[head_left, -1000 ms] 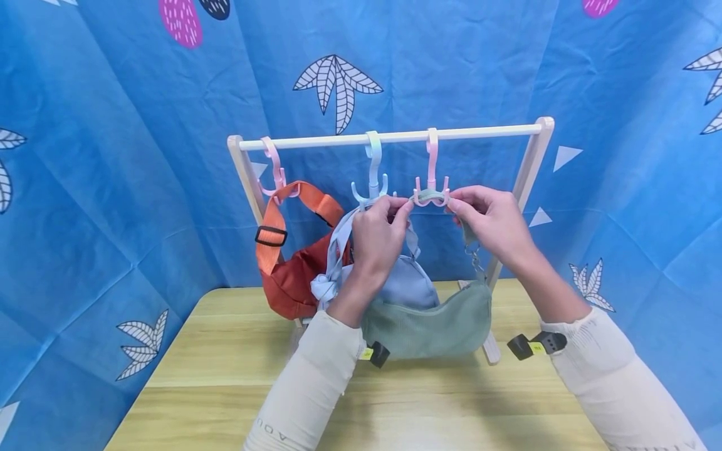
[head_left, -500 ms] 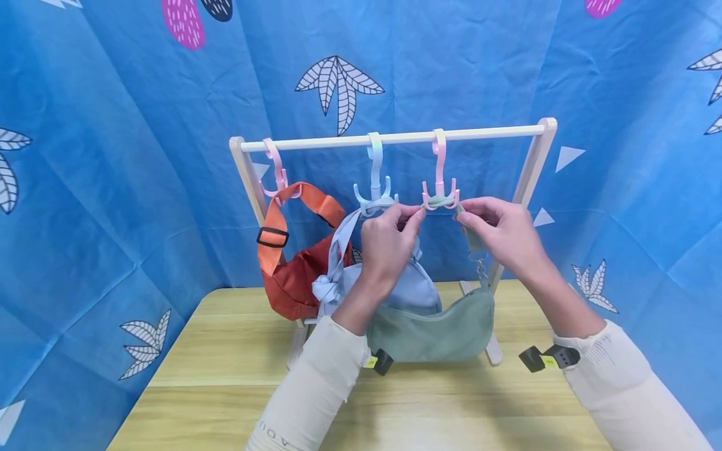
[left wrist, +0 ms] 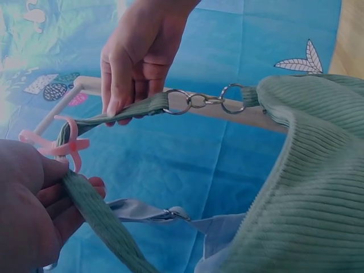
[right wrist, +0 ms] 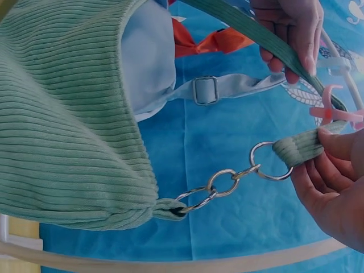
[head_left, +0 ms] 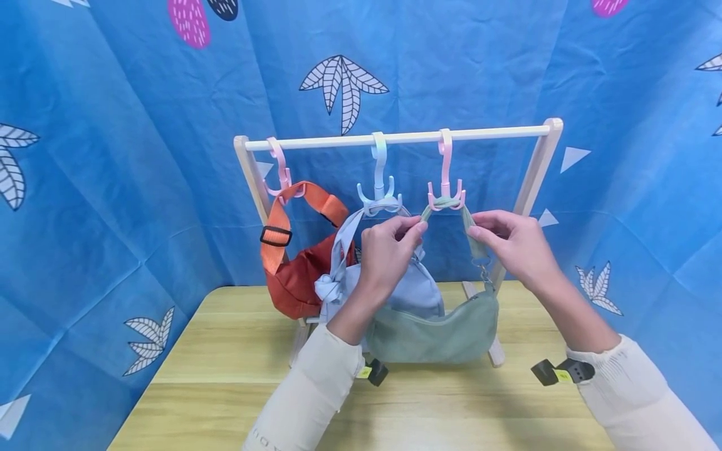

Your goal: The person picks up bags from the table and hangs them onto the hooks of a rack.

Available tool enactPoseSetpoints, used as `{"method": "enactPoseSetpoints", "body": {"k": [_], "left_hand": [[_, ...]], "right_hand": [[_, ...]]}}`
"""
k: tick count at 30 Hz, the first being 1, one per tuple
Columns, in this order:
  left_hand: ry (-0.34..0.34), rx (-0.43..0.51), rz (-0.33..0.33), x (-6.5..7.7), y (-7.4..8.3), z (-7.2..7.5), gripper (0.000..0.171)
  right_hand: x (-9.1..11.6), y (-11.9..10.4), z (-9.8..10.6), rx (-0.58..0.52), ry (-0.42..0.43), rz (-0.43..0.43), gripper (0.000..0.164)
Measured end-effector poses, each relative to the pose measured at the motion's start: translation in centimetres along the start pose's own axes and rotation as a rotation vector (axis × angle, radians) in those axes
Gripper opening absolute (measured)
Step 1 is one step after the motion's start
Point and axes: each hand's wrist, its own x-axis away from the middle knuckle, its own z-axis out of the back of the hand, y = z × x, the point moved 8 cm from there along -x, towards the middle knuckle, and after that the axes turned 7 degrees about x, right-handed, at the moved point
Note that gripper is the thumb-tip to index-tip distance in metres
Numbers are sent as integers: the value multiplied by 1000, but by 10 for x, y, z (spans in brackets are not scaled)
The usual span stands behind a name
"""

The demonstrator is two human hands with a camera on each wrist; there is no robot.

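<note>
A green corduroy shoulder bag hangs by its strap from the right pink hook. My left hand pinches the strap's left side just below the hook, between thumb and fingers. On the other side my right hand pinches the strap above its metal ring. A silver ring chain joins that strap end to the bag in the right wrist view. In the left wrist view the strap runs over the pink hook between both hands. My left forearm hides part of the bags behind it.
A wooden rack with a white rail stands on the light wood table. A light blue bag hangs from a blue hook, left of the green one. Farther left, a rust-red bag hangs from another pink hook.
The right pink hook has slid a little right along the rail with the green strap on it. Both hands have slid lower down the strap, the right one also outward.
</note>
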Motion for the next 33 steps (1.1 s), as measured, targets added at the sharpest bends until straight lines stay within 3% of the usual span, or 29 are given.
{"method": "enactPoseSetpoints", "body": {"k": [19,33], "left_hand": [[-40,-53,51,23,-15,9,25],[-60,-75,84,40,-34,12,27]], "right_hand": [[17,27,-10,-60,-69,-72,46],[27,39,-2,-94,-25,-89,42]]}}
